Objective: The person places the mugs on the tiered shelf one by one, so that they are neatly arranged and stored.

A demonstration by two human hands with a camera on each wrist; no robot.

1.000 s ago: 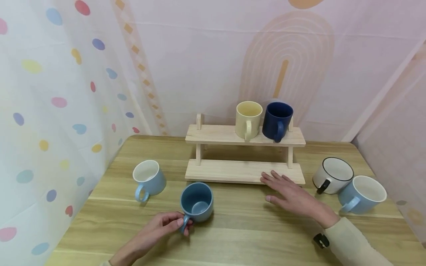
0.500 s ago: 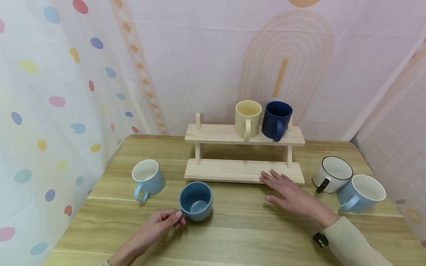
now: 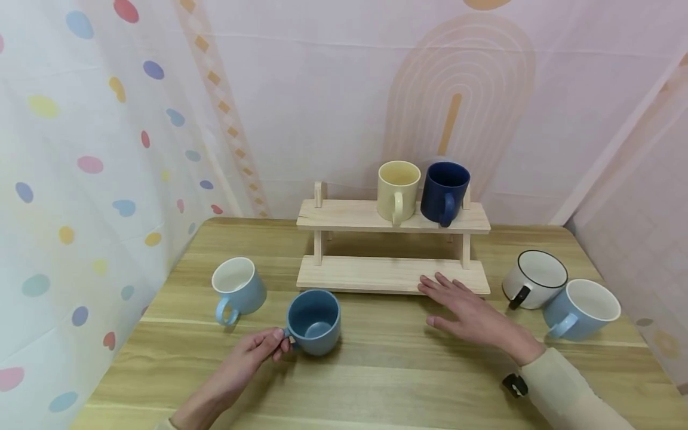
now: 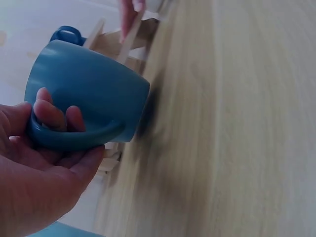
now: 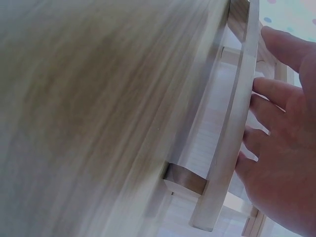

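My left hand (image 3: 244, 361) grips a dark teal mug (image 3: 314, 322) by its handle, which points left. In the left wrist view, fingers curl through the loop of this mug (image 4: 89, 89), and a gap with shadow shows between its base and the table. My right hand (image 3: 464, 310) lies with fingers spread on the front edge of the lower shelf of a two-tier wooden rack (image 3: 371, 275). The right wrist view shows those fingertips along the shelf board (image 5: 229, 133). On the upper shelf stand a pale yellow mug (image 3: 398, 191) and a navy mug (image 3: 445, 191), handles forward.
A light blue mug (image 3: 242, 289) stands on the wooden table (image 3: 387, 382), left of the rack. To the right, a white mug with a black rim (image 3: 532, 280) stands beside another light blue mug (image 3: 577, 313). A patterned curtain (image 3: 301, 107) hangs behind.
The teal mug's handle has swung from front-left to left as my left hand turned with it, shifting slightly left and away from me. My right hand stays on the shelf edge.
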